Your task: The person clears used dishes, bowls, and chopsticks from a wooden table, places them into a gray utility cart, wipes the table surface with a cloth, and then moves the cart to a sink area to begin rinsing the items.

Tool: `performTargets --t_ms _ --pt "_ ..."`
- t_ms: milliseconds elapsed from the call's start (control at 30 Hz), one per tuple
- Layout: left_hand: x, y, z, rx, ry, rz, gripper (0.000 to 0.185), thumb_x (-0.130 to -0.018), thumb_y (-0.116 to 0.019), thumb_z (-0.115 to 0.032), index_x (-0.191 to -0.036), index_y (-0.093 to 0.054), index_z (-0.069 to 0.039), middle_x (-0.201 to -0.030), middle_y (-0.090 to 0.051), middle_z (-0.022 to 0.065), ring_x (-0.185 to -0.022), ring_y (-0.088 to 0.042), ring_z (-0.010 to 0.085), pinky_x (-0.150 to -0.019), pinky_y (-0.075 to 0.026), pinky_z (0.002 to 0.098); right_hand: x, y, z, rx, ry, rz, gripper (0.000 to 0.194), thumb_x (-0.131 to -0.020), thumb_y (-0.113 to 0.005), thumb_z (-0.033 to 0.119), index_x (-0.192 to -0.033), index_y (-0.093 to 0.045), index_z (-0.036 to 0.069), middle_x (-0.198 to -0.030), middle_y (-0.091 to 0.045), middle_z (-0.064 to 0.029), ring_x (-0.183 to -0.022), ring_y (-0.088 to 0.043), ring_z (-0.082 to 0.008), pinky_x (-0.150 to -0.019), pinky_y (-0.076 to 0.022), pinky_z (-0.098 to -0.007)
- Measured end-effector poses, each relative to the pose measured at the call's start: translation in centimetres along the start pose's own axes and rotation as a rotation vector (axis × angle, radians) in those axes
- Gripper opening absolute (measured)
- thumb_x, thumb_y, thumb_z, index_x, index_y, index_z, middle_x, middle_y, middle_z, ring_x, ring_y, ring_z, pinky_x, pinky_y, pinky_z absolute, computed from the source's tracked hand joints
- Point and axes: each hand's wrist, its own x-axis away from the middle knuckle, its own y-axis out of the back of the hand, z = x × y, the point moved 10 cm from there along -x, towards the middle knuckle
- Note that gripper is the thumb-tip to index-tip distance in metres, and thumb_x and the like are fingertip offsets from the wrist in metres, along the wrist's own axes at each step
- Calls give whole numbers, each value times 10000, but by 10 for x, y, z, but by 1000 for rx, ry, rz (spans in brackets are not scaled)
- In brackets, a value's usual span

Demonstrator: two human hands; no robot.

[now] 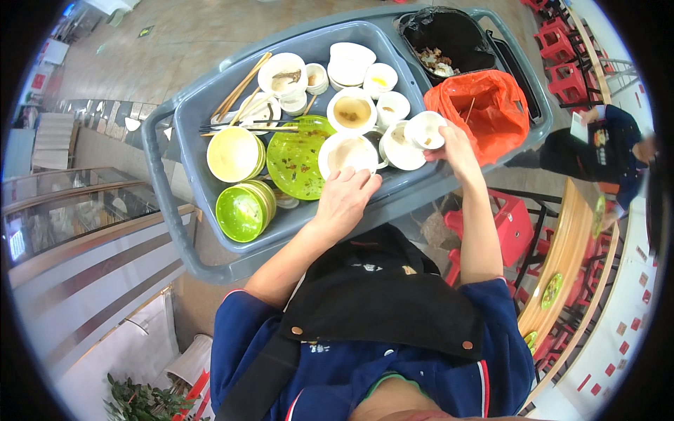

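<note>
My right hand (457, 150) grips a small white cup (425, 130) at the right end of a grey plastic tub (392, 184), above another white bowl (403, 150). The fingers of my left hand (347, 197) lie on the near rim of a white bowl (348, 155); whether they grip it is unclear. That bowl overlaps a green plate (295, 173) with food scraps. Left of the plate are stacked yellow bowls (233, 153) and green bowls (240, 213). Behind are a bowl with brown liquid (352, 111), more white cups and bowls, and wooden chopsticks (245, 84).
The tub rests on a grey cart (158, 194) with an orange bag (482, 113) and a black-lined bin (447, 42) holding food waste. Red stools (513, 226) and a wooden table (553, 252) stand at right, near another person (595, 142). A glass-topped counter (79, 210) is at left.
</note>
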Motion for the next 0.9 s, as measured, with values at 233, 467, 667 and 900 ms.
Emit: performTargets --t_ms 233,467,667,900 --pt "9 0 12 4 81 28 279 -679 -559 -36 -950 -591 -90 -882 -563 51 -797 -527 231 -688 -419 351 -4 -40 36 989 490 -79 201 -832 -464 67 -948 -587 -41 -894 -556 -270 -776 -618 -400 -721 -509 -464" --pt "-12 14 -1 -21 3 -6 227 -700 -564 -104 -926 -582 -109 -861 -545 23 -788 -515 198 -688 -417 334 -2 -42 25 1024 383 -78 240 -812 -630 164 -989 -584 8 -903 -575 -202 -815 -588 -377 -705 -476 -445" --pt "-71 26 12 -128 -125 0 242 -719 -562 -105 -959 -582 -123 -863 -557 32 -819 -532 210 -714 -439 344 19 -6 37 889 382 -234 267 -814 -648 165 -1024 -597 9 -866 -573 -148 -731 -586 -290 -677 -473 -367" --pt "-189 26 81 -27 -113 -25 388 -703 -512 37 -1067 -575 -80 -905 -639 124 -906 -550 330 -793 -456 435 52 5 13 719 314 -202 241 -815 -648 147 -1004 -601 4 -902 -576 -155 -700 -598 -290 -657 -476 -386"
